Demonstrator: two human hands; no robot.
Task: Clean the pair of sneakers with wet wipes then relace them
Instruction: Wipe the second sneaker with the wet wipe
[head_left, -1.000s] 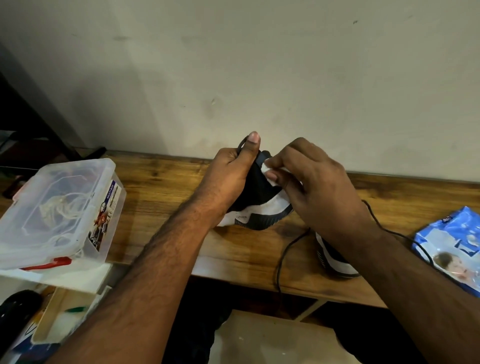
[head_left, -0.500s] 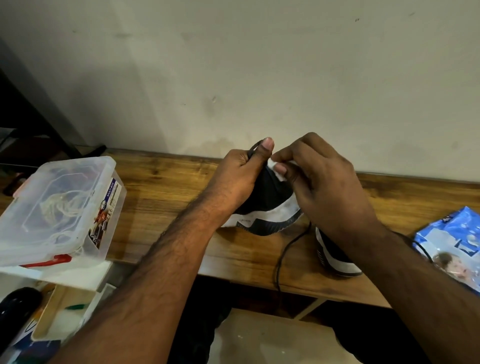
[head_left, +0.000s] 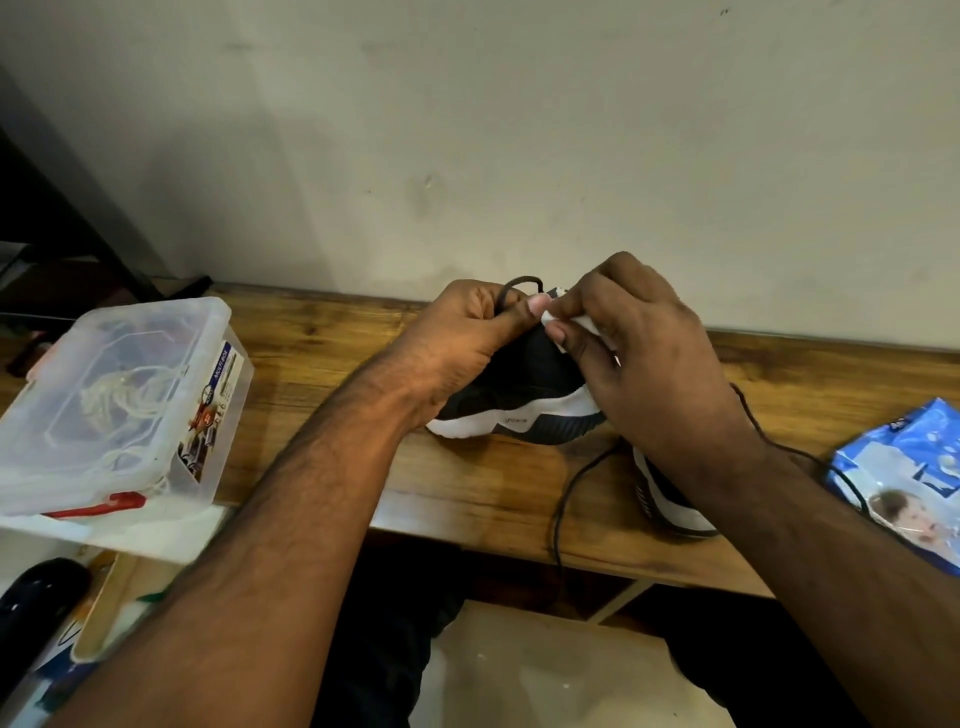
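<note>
Legibly, only "MULTI BOX" reads — on the tub (head_left: 218, 395); left hand (head_left: 457, 348) grips sneaker (head_left: 524, 395), right hand (head_left: 639, 364) pinches wipe (head_left: 569, 325).

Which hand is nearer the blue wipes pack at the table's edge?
Right. The right hand pinches a white wipe on the held sneaker, on the side of the wipes pack; the left hand grips the sneaker's far side.
</note>
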